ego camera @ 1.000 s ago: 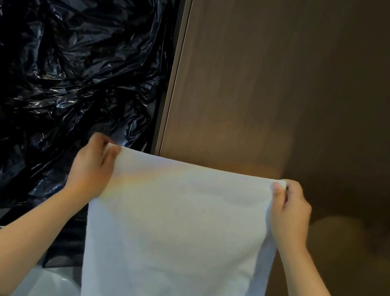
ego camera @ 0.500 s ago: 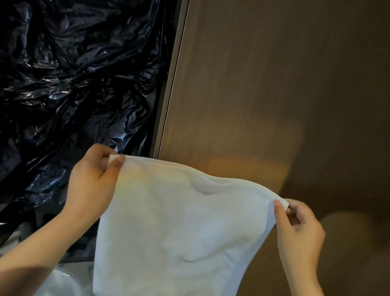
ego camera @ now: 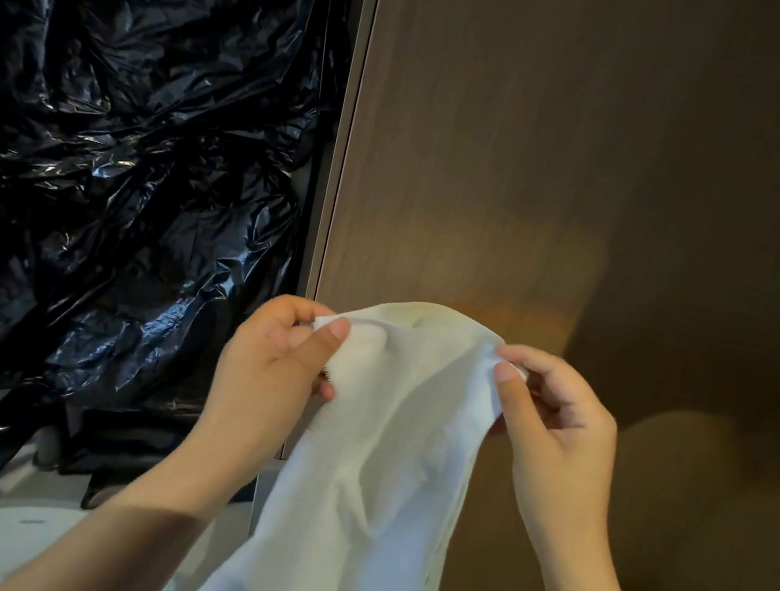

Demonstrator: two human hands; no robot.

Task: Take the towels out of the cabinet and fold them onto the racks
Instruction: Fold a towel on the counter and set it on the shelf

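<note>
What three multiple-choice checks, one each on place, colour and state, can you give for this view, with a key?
1. The black plastic sheeting lies where, relative to the wooden panel? A) left of it B) right of it C) draped over it
2. The towel is what colour? A) red B) green C) white
3. How do the left hand and right hand meet the towel? A) flat and open on it B) each pinches a top corner C) neither touches it
Key: 1 A, the sheeting fills the left side; 2 C, the cloth is white; 3 B, thumb and fingers close on each corner.
</note>
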